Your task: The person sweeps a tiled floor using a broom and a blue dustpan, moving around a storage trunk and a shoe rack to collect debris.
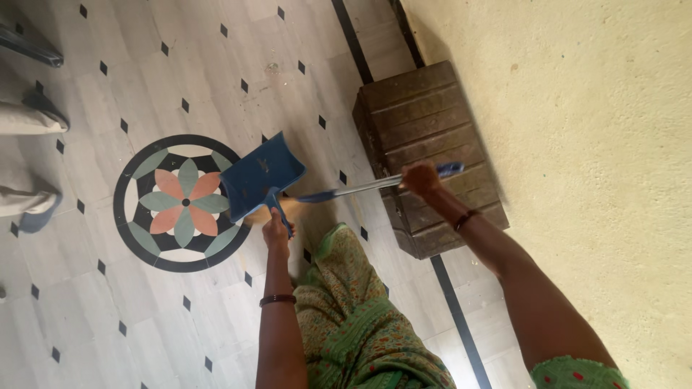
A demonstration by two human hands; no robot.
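Note:
My left hand (274,230) grips the handle of a blue dustpan (259,176), whose scoop rests on the tiled floor at the edge of a round flower medallion (184,203). My right hand (420,178) is closed around the silver stick of a broom (360,187) with a blue end grip. The broom head meets the floor just behind the dustpan, blurred and orange. Both wrists wear dark bangles.
A dark wooden trunk (425,155) stands against the cream wall (591,144) on the right. My green patterned clothing (353,317) fills the bottom centre. Another person's feet and light trousers (29,158) are at the left edge. Pale tiles (108,302) with small black diamonds cover the floor.

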